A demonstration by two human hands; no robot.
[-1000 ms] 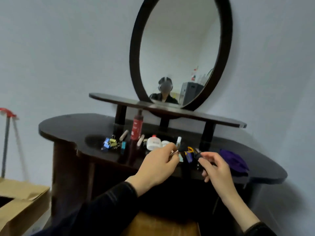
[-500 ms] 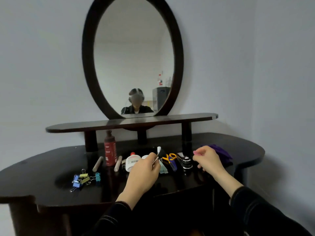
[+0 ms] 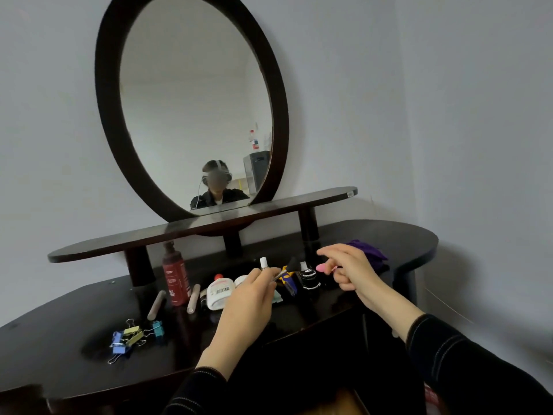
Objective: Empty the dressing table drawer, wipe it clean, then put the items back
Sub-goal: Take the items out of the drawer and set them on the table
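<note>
The left hand (image 3: 248, 304) is pinching the thin handle of one small makeup brush (image 3: 289, 264), its dark bristles pointing away past the fingertips. The right hand (image 3: 353, 272) is gripping one pink-tipped applicator (image 3: 323, 268) between thumb and curled fingers. Between the hands, one black jar (image 3: 309, 280) and one pair of scissors (image 3: 288, 280) are lying on the dressing table (image 3: 59, 339). Just left of the left fingers one white bottle (image 3: 220, 292) is lying. Further left, one red bottle (image 3: 175, 277) is standing between two beige sticks (image 3: 156, 305). Binder clips (image 3: 131, 335), at least four, are sitting further out. One purple cloth (image 3: 369, 253) is lying behind the right hand.
</note>
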